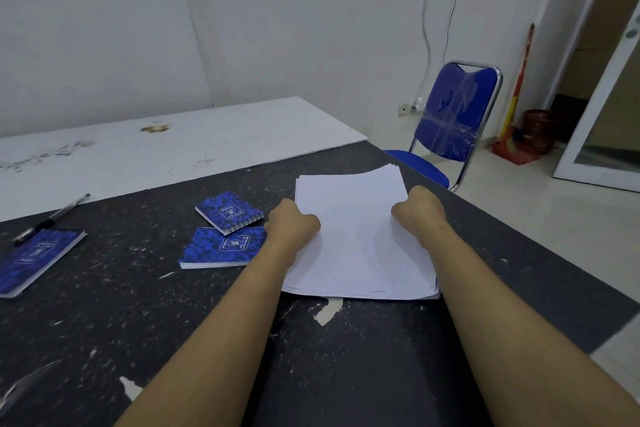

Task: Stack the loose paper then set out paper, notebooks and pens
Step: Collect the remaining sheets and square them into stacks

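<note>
Two bare forearms reach in from the near edge of the table (138,305), a dark top flecked with scuffs and chipped patches. The left hand (292,224) grips the left side of a stack of paper (356,246), thumb on top and the fingers curled at the edge. The right hand (417,210) clasps the stack's right side in the same way; most of its fingers are hidden behind the knuckles. The stack lies close to the right edge of the table, its near end flat on the surface and its far end curving up a little, with the sheets slightly fanned at the near right corner.

Just left of the left hand lie two small blue spiral notebooks: the nearer notebook (221,248) touches the wrist, and the farther notebook (229,211) sits just beyond it, tilted. A third notebook (34,260) lies well apart at the left edge of the table. A pen (52,217) lies slanted by its far corner, the pen's near end at or on that corner.

A stained white board (173,146) covers the far side of the table. Beyond the far right corner stands a blue chair (453,114) with a metal frame.
</note>
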